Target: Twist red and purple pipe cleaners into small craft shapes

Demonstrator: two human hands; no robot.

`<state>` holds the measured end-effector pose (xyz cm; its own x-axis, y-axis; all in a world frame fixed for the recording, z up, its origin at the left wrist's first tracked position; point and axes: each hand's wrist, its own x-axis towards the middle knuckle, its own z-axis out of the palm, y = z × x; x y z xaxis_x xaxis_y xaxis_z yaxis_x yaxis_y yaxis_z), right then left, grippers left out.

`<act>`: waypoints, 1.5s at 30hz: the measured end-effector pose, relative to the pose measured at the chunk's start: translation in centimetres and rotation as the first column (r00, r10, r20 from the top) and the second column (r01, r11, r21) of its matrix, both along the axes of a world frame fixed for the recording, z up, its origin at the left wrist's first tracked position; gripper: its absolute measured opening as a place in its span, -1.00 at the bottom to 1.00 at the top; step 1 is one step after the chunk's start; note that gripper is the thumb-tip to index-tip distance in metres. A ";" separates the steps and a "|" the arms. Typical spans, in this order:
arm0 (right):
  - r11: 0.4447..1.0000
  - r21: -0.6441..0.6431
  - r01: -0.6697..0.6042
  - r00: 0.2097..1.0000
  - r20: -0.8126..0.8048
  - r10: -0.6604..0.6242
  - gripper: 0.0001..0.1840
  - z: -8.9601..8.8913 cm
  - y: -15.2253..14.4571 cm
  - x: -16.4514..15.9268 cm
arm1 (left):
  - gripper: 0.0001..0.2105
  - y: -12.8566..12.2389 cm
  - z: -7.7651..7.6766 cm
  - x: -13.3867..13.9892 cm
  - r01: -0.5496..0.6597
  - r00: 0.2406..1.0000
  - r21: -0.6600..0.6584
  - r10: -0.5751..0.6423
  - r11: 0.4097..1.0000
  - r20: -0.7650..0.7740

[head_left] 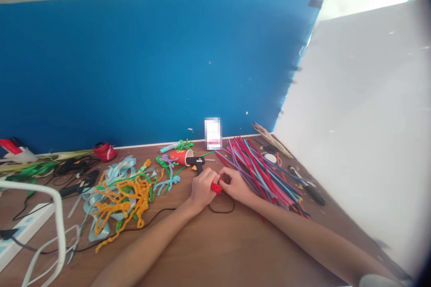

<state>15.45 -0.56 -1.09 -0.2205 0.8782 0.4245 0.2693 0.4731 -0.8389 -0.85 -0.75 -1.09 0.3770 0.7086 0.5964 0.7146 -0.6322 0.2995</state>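
My left hand (204,188) is closed around a red pipe cleaner (216,187), whose fuzzy, coiled end pokes out below the fingers. Right beside it, my right hand (236,184) pinches at the same red piece with thumb and forefinger; the exact grip is partly hidden. Just beyond the left hand lies a black hot glue gun (195,160), its nozzle side against a tipped red paper cup (179,157). Close to the right hand spreads a big bundle of pipe cleaners (261,170) in red, pink, purple and blue.
Orange twisted pipe cleaners (134,195) and pale blue ribbon (126,168) are heaped on the left. A white power strip (25,231) and white curved frame (59,215) stand nearer. A dark-handled tool (314,193) lies right. Blue (151,67) and white panels (363,121) bound the table.
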 end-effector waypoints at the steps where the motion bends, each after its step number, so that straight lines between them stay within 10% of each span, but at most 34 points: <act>1: 1.000 0.003 0.027 1.000 -0.002 -0.027 -0.96 0.0 0.0 0.0 | -0.73 -0.1 0.0 0.0 0.014 0.999 0.028 -0.013 1.000 -0.033; 7: 0.987 -0.063 0.145 0.982 -0.117 -0.151 -0.96 -0.3 0.8 0.5 | -0.74 -0.5 0.0 0.4 0.076 0.994 0.040 -0.073 0.996 -0.078; 18: 0.961 -0.213 -0.178 0.948 -0.300 0.109 -0.76 0.0 0.5 0.1 | -0.74 1.2 -0.1 0.3 0.046 0.964 -0.195 0.008 0.980 0.266; 31: 0.990 -0.123 0.075 0.979 -0.177 -0.097 -0.80 -0.7 1.0 0.4 | -0.84 1.0 -0.1 0.3 0.071 0.974 -0.214 -0.022 0.974 0.226; 45: 0.919 -0.344 -0.192 0.939 -0.338 0.070 -0.69 -0.8 1.3 0.2 | -0.84 1.1 -0.3 0.3 0.039 0.972 -0.237 0.018 0.971 0.233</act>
<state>15.62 0.70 -1.84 -0.2539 0.9563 0.1447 -0.0782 0.1288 -0.9886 -0.56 0.33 -1.36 0.2568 0.8376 0.4821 0.6011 -0.5290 0.5990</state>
